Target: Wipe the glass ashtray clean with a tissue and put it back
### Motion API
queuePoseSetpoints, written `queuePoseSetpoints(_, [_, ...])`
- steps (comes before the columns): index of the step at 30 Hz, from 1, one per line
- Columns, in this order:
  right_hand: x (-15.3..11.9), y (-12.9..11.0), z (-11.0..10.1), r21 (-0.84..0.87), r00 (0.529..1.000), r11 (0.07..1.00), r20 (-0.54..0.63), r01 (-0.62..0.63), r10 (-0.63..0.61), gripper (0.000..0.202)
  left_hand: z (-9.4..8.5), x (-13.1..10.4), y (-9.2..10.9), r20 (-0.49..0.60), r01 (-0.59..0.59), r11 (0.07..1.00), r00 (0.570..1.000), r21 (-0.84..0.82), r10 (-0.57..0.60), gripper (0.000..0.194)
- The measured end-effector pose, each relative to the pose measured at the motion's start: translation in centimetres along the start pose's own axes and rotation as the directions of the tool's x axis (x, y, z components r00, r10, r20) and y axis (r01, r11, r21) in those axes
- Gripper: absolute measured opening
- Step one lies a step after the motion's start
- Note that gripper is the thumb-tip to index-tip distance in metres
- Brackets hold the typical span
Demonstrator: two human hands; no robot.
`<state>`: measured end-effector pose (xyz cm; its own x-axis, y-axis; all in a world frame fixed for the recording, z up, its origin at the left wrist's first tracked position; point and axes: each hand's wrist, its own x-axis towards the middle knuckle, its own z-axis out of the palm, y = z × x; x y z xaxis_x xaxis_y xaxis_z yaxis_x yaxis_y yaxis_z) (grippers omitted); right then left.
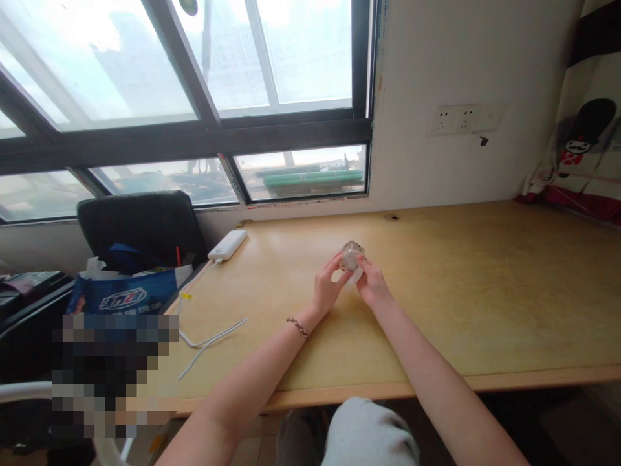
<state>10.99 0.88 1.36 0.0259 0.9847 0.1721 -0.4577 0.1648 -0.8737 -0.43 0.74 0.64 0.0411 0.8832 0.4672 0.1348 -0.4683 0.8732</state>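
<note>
Above the middle of the wooden table (460,291), both hands hold a small, see-through, greyish block-shaped object (352,257) with a shiny, angular outline; its exact kind is not clear. My left hand (328,283) grips its left side with fingers and thumb. On its right side, my right hand (372,282) is closed, thumb and fingers pressed against it. Something whitish and thin (355,278) shows just below the object, between the hands; I cannot tell whether it is a separate piece. A braided bracelet (297,327) circles my left wrist.
A white power bank (228,245) lies at the table's back left, a white cable (213,340) running from it. Left of the table stand a black chair (140,220) and a blue bag (126,294). Behind are a window and wall sockets (453,120); a curtain (582,149) hangs right.
</note>
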Motion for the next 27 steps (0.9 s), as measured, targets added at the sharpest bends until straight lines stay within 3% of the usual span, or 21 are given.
queuePoseSetpoints(4, [0.5, -0.1, -0.7, 0.284, 0.996, 0.958, -0.063, -0.039, 0.059, 0.026, 0.2, -0.1, 1.1, 0.038, -0.100, 0.993, 0.994, -0.059, 0.102, 0.038])
queuePoseSetpoints(8, [0.5, -0.6, -1.0, 0.519, 0.995, 0.852, -0.019, -0.070, 0.093, 0.017, 0.4, 0.3, 0.0, -0.061, 0.014, 0.977, 0.998, -0.215, -0.027, 0.039])
queuePoseSetpoints(10, [0.5, -0.9, -1.2, 0.571, 0.995, 0.818, -0.014, -0.071, 0.096, 0.016, 0.6, 0.4, -0.8, 0.034, 0.140, 0.949, 0.990, -0.284, -0.136, 0.037])
queuePoseSetpoints(13, [0.5, -1.2, -1.3, 0.594, 0.994, 0.801, -0.016, -0.075, 0.105, 0.017, 1.1, 0.4, -1.4, 0.307, 0.366, 0.844, 0.917, -0.392, -0.256, 0.036])
queuePoseSetpoints(15, [0.5, -1.1, -1.4, 0.596, 0.994, 0.799, -0.012, -0.080, 0.108, 0.018, 1.3, 0.2, -1.3, 0.396, 0.459, 0.742, 0.874, -0.489, -0.280, 0.037])
queuePoseSetpoints(18, [0.4, -0.6, -1.4, 0.602, 0.993, 0.793, 0.009, -0.098, 0.116, 0.020, 1.3, 0.0, -1.0, 0.401, 0.483, 0.639, 0.871, -0.598, -0.284, 0.033])
queuePoseSetpoints(23, [0.0, -0.1, -1.3, 0.561, 0.972, 0.794, 0.117, -0.236, 0.206, 0.024, 0.9, 0.1, -1.2, 0.398, 0.479, 0.594, 0.876, -0.646, -0.274, 0.022])
queuePoseSetpoints(27, [-0.2, -0.6, -0.8, 0.501, 0.957, 0.816, 0.122, -0.288, 0.262, 0.033, 1.0, 0.2, -1.9, 0.436, 0.505, 0.577, 0.860, -0.642, -0.267, 0.022])
